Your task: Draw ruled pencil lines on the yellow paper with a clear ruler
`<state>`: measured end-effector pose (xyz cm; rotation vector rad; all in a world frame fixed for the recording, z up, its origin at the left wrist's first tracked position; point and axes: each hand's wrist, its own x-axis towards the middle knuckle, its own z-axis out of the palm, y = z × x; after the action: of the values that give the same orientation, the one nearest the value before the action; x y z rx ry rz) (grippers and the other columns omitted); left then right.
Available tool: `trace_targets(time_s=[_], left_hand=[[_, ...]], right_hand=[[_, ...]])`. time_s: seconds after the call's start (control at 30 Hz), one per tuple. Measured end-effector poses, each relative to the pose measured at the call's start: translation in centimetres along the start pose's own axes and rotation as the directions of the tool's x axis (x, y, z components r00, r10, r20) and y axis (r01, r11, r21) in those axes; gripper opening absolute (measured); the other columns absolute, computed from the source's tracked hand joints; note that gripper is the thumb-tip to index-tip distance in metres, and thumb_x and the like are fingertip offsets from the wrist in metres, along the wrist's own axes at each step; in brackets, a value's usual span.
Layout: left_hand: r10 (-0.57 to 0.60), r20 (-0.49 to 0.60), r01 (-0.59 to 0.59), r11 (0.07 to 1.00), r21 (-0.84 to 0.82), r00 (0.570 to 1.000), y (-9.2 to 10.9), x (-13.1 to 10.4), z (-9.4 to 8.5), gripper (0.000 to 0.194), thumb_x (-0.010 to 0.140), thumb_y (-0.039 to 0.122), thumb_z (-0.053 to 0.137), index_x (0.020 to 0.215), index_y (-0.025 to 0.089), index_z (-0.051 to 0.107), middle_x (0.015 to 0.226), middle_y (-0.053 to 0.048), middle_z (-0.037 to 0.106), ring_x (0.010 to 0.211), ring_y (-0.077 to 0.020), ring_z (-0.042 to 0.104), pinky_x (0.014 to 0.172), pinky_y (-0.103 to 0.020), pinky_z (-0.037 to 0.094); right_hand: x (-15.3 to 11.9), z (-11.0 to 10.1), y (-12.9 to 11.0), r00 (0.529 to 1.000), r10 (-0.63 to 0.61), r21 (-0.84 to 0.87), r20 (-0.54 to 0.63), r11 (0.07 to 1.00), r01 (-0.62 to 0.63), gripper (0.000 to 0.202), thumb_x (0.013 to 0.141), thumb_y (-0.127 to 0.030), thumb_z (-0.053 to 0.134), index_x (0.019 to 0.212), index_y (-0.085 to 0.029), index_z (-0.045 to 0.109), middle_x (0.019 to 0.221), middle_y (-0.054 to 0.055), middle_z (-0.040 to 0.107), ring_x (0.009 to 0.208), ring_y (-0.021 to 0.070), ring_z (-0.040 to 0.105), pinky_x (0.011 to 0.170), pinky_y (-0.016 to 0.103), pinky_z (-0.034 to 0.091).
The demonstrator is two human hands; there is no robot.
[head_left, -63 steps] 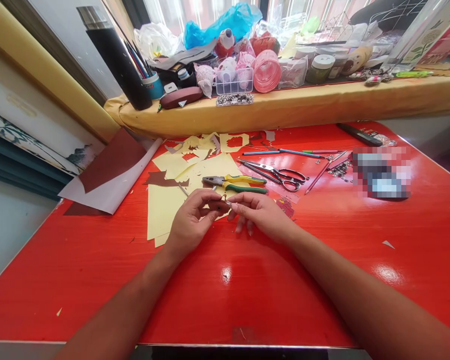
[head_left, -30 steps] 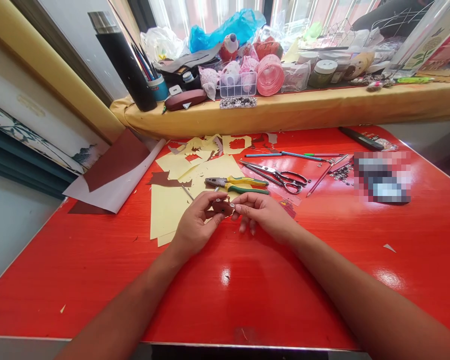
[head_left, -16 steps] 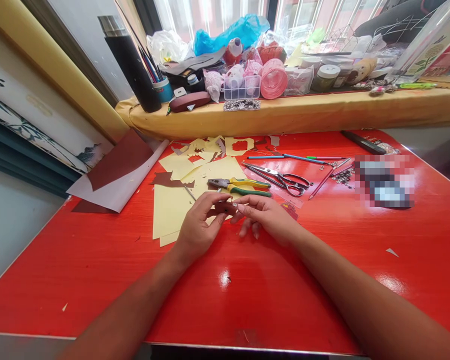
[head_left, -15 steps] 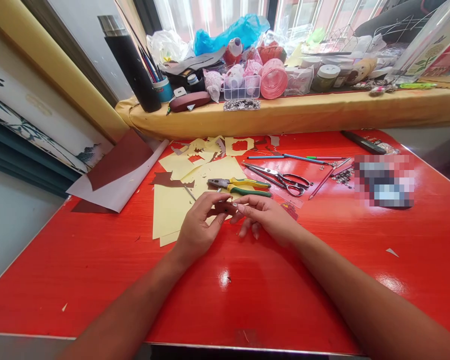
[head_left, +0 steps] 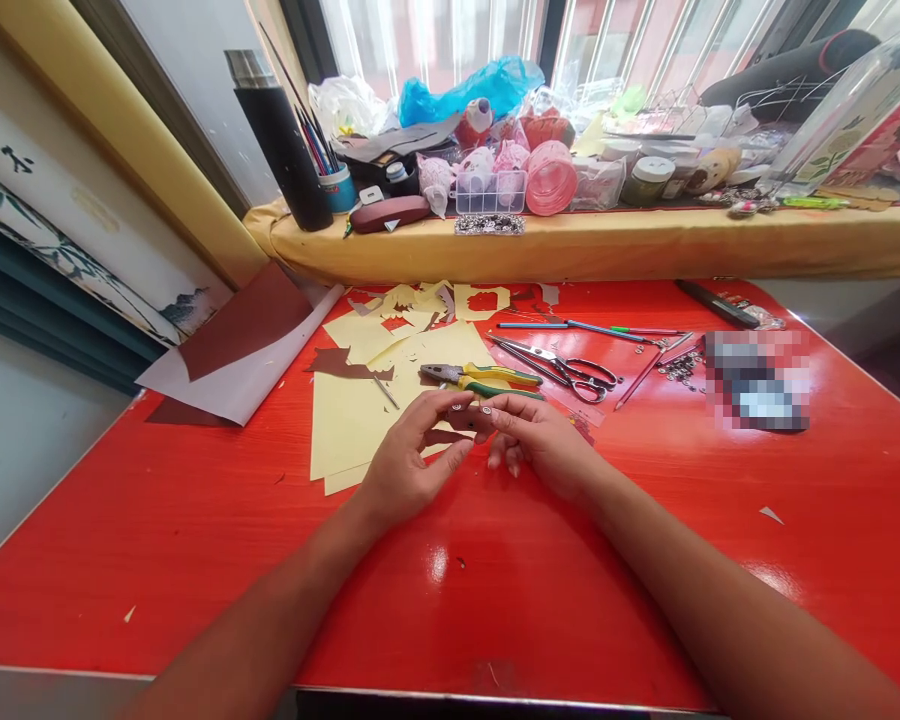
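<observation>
Over the table point(head_left: 570, 590), the right hand point(head_left: 551, 445) pinches the brown piece point(head_left: 468, 418); the left hand point(head_left: 411, 455), half open, curls around its nine-o'clock end, thumb apart. Beyond, a clear case point(head_left: 491, 192) at twelve holds small metal bits point(head_left: 490, 226); a blue cup point(head_left: 339, 192) at eleven, thin sticks point(head_left: 313, 142).

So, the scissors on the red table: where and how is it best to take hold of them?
Probably by the handle loops, coming from the person's right. The scissors lie flat, blades pointing left and away, loops toward the right and nearer, so this should keep the grip off the edges. The right hand is closer, though it holds the brown piece.
</observation>
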<state>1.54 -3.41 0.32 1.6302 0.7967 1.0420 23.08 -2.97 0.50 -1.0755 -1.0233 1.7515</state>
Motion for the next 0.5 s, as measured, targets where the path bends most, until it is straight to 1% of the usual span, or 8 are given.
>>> trace_targets(time_s=[0.07,0.13,0.23,0.37,0.5], left_hand=[[-0.038,0.004,0.039,0.988,-0.147,0.999,0.27,0.06,0.03,0.039,0.104,0.03,0.069,0.142,0.03,0.062,0.143,-0.011,0.064,0.129,-0.029,0.07,0.107,-0.049,0.064],[-0.085,-0.013,0.078,0.96,-0.27,0.996,0.48,0.21,0.02,0.037,0.105,0.037,0.068,0.141,0.029,0.063,0.142,-0.011,0.067,0.131,-0.0311,0.07,0.103,-0.048,0.065],[-0.171,-0.023,0.15,0.913,-0.38,0.985,0.57,0.52,-0.1,0.041,0.103,0.045,0.07,0.139,0.027,0.065,0.139,-0.012,0.071,0.128,-0.033,0.072,0.099,-0.049,0.066],[-0.24,0.005,0.216,0.863,-0.457,0.971,0.34,0.79,-0.28,0.041,0.097,0.046,0.076,0.133,0.025,0.069,0.131,-0.011,0.076,0.124,-0.0339,0.075,0.102,-0.053,0.063],[-0.286,-0.028,0.245,0.864,-0.439,0.958,0.17,0.82,-0.39,0.036,0.094,0.045,0.08,0.123,0.023,0.074,0.125,-0.012,0.079,0.118,-0.0327,0.076,0.096,-0.048,0.064]], right_hand=[[-0.01,-0.06,0.02,1.0,-0.007,0.001,-0.012,1.0,0.007,0.048,0.078,-0.057,0.093,0.099,-0.019,0.073,0.089,0.003,0.076,0.055,0.0125,0.071,0.04,0.019,0.046],[-0.02,-0.14,0.01,1.0,-0.01,-0.004,-0.016,1.0,0.01,0.048,0.079,-0.057,0.093,0.101,-0.019,0.075,0.087,0.003,0.076,0.054,0.012,0.069,0.04,0.019,0.044],[-0.05,-0.24,-0.05,1.0,0.0,0.002,-0.015,1.0,0.0,0.045,0.081,-0.055,0.092,0.102,-0.019,0.076,0.083,0.003,0.076,0.052,0.0108,0.065,0.04,0.019,0.043],[-0.13,-0.2,-0.21,1.0,-0.011,0.023,-0.001,1.0,0.011,0.045,0.078,-0.055,0.094,0.1,-0.02,0.075,0.092,0.005,0.079,0.054,0.0117,0.066,0.041,0.021,0.045],[-0.22,-0.05,-0.31,1.0,-0.011,-0.002,-0.003,1.0,0.011,0.045,0.078,-0.056,0.093,0.098,-0.02,0.074,0.091,0.005,0.078,0.054,0.012,0.066,0.041,0.021,0.045]])
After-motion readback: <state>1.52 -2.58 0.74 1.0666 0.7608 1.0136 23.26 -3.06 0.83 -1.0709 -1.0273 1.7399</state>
